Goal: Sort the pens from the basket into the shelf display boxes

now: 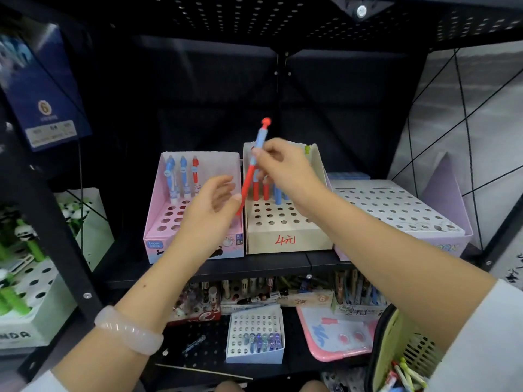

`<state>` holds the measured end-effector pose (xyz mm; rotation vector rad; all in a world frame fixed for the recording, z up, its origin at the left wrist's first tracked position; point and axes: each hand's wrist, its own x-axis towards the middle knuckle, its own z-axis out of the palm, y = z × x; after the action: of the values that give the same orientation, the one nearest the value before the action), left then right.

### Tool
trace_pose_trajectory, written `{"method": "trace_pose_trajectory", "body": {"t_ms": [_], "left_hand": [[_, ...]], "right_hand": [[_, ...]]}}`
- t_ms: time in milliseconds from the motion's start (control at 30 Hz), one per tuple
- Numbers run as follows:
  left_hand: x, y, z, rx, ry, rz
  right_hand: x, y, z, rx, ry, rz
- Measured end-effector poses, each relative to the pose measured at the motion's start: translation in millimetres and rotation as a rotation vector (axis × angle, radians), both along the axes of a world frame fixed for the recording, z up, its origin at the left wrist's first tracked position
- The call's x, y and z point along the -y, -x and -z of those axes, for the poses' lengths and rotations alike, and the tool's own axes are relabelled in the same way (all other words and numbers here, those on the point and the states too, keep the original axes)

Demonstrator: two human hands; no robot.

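My right hand [283, 165] pinches a red and blue pen [252, 166] near its upper part, holding it tilted in the air above the beige display box [285, 239], which holds several red and blue pens in its back holes. My left hand [210, 213] is open below and to the left, its fingertip touching the pen's lower red barrel, in front of the pink display box [154, 222] with three upright pens at the back. The yellow-green basket [402, 343] with loose pens sits at the lower right, under my right arm.
A wide lavender box [402, 210] with empty holes stands right of the beige one on the black shelf [254, 267]. Below are more pen boxes, a small white box [254, 332] and a pink tray [336, 335]. Green panda pens fill a box [19, 281] at far left.
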<state>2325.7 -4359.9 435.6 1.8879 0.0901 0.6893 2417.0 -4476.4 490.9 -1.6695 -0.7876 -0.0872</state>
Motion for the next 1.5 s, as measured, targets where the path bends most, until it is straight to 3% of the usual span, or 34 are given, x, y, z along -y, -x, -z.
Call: {"method": "trace_pose_trajectory", "body": {"t_ms": [67, 167, 267, 667, 833, 967, 1067, 1167, 1267, 1500], "left_hand": [[-11.3, 3.6, 0.5, -0.02, -0.167, -0.021], [-23.5, 9.1, 3.9, -0.055, -0.365, -0.084], [-32.1, 13.9, 6.8, -0.106, -0.453, -0.083], [-34.2, 26.4, 11.4, -0.128, -0.425, -0.005], [-23.3, 29.8, 6.8, -0.091, -0.413, 0.034], [7.0, 25.8, 1.1, -0.023, -0.428, 0.077], [43.8, 19.2, 7.6, -0.011, -0.312, 0.209], [90.3, 10.5, 33.7, -0.063, -0.193, 0.361], [143.4, 4.6, 74.3, -0.151, -0.2, 0.498], [235.8, -5.2, 153.7, -0.388, -0.469, 0.81]], "right_hand": [[3.9, -11.0, -4.6, 0.062, -0.059, 0.119], [5.0, -23.1, 2.3, 0.206, 0.059, 0.244], [-0.4, -30.0, 16.8, 0.201, 0.169, 0.243], [-22.1, -36.5, 27.0, 0.22, 0.667, 0.318], [-1.5, -29.9, 30.6, 0.177, 0.573, 0.276], [43.8, -4.8, 23.2, 0.159, 0.55, 0.123], [96.4, 12.5, 25.9, 0.094, 0.539, 0.08], [158.3, 27.5, 44.2, -0.009, 0.521, 0.105], [223.2, 41.7, 82.3, -0.155, 0.539, 0.115], [339.3, 54.9, 204.0, -0.321, 1.066, 0.15]]}}
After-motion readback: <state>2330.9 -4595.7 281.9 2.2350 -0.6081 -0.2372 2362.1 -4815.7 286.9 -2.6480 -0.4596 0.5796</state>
